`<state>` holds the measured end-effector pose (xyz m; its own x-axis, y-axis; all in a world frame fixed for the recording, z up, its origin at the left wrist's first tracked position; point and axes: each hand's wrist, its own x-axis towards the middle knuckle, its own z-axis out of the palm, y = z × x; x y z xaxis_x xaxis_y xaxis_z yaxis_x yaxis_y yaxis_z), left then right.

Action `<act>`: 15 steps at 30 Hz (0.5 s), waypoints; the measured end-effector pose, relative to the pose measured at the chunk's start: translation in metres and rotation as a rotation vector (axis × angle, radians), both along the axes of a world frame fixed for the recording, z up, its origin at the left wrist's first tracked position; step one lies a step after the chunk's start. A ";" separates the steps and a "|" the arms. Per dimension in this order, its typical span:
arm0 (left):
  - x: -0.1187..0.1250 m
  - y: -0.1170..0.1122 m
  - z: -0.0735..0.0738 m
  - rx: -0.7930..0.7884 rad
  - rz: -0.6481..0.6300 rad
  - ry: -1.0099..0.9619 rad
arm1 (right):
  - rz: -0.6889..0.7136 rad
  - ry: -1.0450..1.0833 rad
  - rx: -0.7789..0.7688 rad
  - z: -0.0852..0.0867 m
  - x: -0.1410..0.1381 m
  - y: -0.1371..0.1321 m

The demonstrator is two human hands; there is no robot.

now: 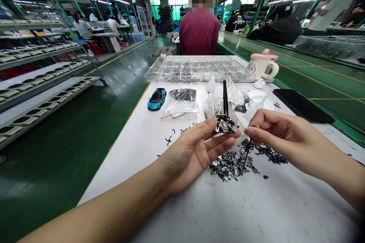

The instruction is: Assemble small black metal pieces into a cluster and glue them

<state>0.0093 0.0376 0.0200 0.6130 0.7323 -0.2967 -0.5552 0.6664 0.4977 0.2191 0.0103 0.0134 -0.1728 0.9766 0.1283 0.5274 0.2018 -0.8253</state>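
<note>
My left hand (194, 153) is palm up, its thumb and fingers closed on a small black-and-silver mechanical part (226, 124). A black upright strip (225, 97) rises just behind that part; I cannot tell whether it is joined to it. To the right, my right hand (281, 131) pinches a thin dark rod (246, 156) that slants down toward the table, apart from the held part. Below both hands lies a heap of small black and silver pieces (228, 165). A clear plastic container (210, 107) stands behind my left fingertips, partly hidden.
A clear compartment tray (199, 79) of small parts spans the table's back, beside a pink-lidded mug (258, 66). A blue toy car (156, 99), a plastic bag (182, 102) and a black phone-like slab (303, 105) lie around. A person in maroon (199, 32) sits ahead.
</note>
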 end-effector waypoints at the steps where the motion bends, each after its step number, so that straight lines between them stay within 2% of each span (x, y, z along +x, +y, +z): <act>1: 0.000 0.000 0.000 -0.004 0.005 0.004 | 0.003 0.011 -0.016 0.000 -0.001 0.000; 5: 0.000 0.000 0.002 -0.013 0.012 0.014 | -0.013 0.091 -0.021 0.004 0.001 -0.001; 11: -0.002 0.002 0.005 -0.063 0.049 -0.003 | -0.452 0.292 0.512 0.015 0.005 -0.004; 15: -0.002 0.001 0.006 -0.057 0.049 -0.013 | -0.444 0.328 0.674 0.016 -0.003 -0.003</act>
